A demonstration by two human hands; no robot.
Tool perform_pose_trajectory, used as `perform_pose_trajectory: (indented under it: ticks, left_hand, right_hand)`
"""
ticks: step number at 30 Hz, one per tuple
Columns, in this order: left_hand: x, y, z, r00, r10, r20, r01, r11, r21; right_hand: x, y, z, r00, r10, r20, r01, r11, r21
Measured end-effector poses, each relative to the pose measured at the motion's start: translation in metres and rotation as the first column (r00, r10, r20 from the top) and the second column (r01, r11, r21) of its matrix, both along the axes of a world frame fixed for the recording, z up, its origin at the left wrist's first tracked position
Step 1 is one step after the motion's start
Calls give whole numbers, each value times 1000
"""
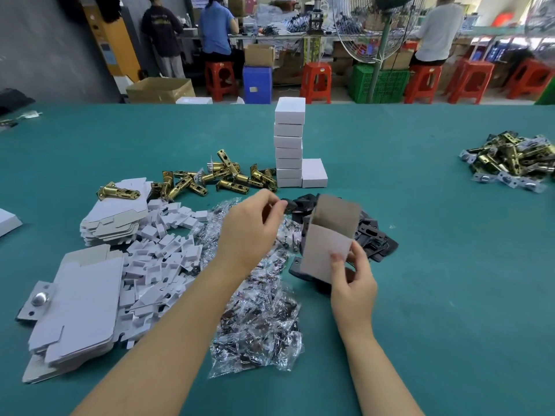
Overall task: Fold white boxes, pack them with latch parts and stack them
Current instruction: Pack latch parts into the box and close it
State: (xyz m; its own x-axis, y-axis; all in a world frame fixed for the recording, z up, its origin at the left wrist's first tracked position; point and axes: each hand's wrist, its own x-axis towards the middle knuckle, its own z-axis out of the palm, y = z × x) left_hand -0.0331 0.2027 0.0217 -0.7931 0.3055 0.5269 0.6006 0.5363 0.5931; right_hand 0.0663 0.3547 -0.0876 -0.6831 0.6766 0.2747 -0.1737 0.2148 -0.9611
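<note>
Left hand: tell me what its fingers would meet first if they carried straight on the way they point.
Probably the black plates: the left hand curls its fingers rightward at the pile's near edge, one piece seemingly at the fingertips. Depth is unclear; the half-folded box stands just beyond.

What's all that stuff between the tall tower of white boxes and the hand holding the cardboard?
In the head view, black latch plates lie in a heap between the tower of white boxes and the right hand, which holds the half-folded box.
</note>
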Motion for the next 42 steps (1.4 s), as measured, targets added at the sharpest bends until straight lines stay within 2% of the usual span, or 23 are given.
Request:
perform_pose_trajectory:
  ticks: [1,3,4,6,9,13,18,24,28,30,37,42]
  left_hand:
    - [-3,-1,-5,997,13,79,-8,998,-63]
    - [-1,3,-14,978,3,209,58,956,-286]
    - [2,6,-19,971,-10,239,110,907,-407]
    - [7,13,-28,961,-72,267,209,823,-528]
    - [10,25,-44,955,-190,230,295,705,-645]
    - [10,36,-63,970,-191,154,240,612,-753]
    - [6,37,-76,973,-140,183,229,684,-693]
    - [-4,36,-72,906,-63,418,312,767,-561]
    - [0,38,-66,917,-56,396,299,754,-585]
    - [1,38,-56,922,-54,384,276,787,-552]
    - [-2,3,-22,901,-13,434,127,964,-235]
    - [1,-34,-26,839,-56,541,103,993,-56]
  right_hand:
    - [1,3,1,997,-74,-19,74,997,-16]
    - [1,11,1,983,-179,-47,176,983,-56]
    - [1,14,2,977,-207,-44,203,977,-65]
    - [2,17,2,974,-224,-26,221,972,-81]
    - [1,17,0,974,-225,13,226,971,-80]
    - [-2,15,-3,982,-181,47,185,980,-75]
    - [-5,16,-7,985,-167,40,170,983,-67]
    - [-6,15,-10,987,-152,46,155,985,-76]
    - [-5,15,-9,985,-163,49,166,984,-70]
    - [-4,14,-8,987,-157,47,160,984,-76]
    - [-2,10,-7,998,-54,44,58,994,-91]
    - [3,2,-3,998,63,24,-63,997,-35]
